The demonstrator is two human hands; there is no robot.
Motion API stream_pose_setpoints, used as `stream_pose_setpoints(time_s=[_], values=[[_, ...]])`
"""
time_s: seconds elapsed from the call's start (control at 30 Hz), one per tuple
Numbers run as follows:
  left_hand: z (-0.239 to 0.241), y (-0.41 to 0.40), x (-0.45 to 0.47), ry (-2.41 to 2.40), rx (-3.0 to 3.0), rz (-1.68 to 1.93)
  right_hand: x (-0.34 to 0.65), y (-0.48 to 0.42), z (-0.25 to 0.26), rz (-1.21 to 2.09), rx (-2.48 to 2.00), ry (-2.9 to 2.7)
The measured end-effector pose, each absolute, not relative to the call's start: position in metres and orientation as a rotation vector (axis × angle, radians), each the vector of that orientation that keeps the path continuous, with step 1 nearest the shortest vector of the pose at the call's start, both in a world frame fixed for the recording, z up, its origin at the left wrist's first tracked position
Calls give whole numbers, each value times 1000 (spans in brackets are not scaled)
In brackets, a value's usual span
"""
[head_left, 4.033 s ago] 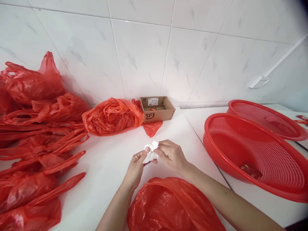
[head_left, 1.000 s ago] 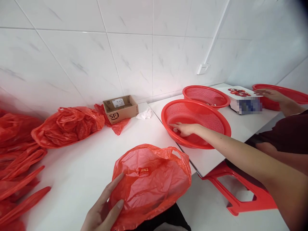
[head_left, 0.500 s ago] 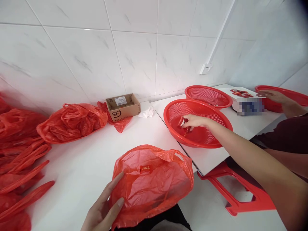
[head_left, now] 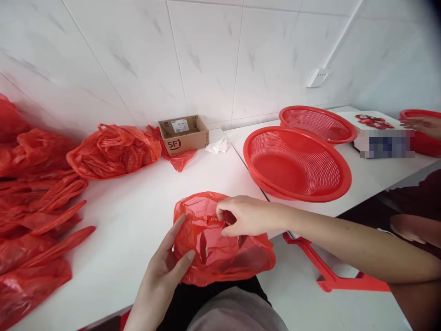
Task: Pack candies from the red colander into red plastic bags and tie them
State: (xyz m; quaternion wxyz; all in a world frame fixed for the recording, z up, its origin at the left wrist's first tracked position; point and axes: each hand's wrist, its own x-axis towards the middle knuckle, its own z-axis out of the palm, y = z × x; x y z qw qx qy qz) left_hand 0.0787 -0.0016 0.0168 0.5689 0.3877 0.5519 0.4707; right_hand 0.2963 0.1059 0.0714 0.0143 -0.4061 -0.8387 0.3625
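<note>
My left hand (head_left: pixel 165 271) grips the near left rim of a red plastic bag (head_left: pixel 193 276), thumb on the inside and fingers along the outer side. The bag's mouth faces up and is spread wide. Over it is my right hand (head_left: pixel 244 216), fingers curved and thumb apart from them, with nothing plainly held. Inside the bag lies a small red packet (head_left: pixel 215 220) with yellow print. Other small red pieces show below the right hand, partly hidden by it and blurred. To the right stands a red perforated basket (head_left: pixel 282 174).
A second red basket (head_left: pixel 317 122) and a scale (head_left: pixel 382 138) with red packets on it stand farther right, near another person's hand (head_left: pixel 420 126). Heaped red bags (head_left: pixel 117 151) lie left of a cardboard box (head_left: pixel 186 138). Crumpled white tissue (head_left: pixel 218 145) is beside it. A red stool (head_left: pixel 337 276) stands below.
My right hand has moved left from the basket to over the bag; the red packets it held there are gone from the basket. Small red pieces now show in the bag. My left hand keeps its grip.
</note>
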Motion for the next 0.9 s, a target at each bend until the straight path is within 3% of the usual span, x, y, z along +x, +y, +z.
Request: stream_pose_setpoints(time_s=[0.1, 0.2, 0.43, 0.73, 0.9], values=[[21, -5, 80, 1291, 884, 1097, 293, 110, 50, 846, -1388, -2670], [23, -6, 79, 1285, 841, 1112, 299, 118, 51, 809, -1424, -2576], [22, -2, 80, 1269, 827, 1129, 287, 103, 65, 1592, -1129, -2307], [16, -5, 71, 1269, 847, 1145, 290, 115, 28, 1216, -1199, -2363], [14, -4, 70, 1257, 848, 1156, 305, 120, 40, 1375, -1082, -2323]])
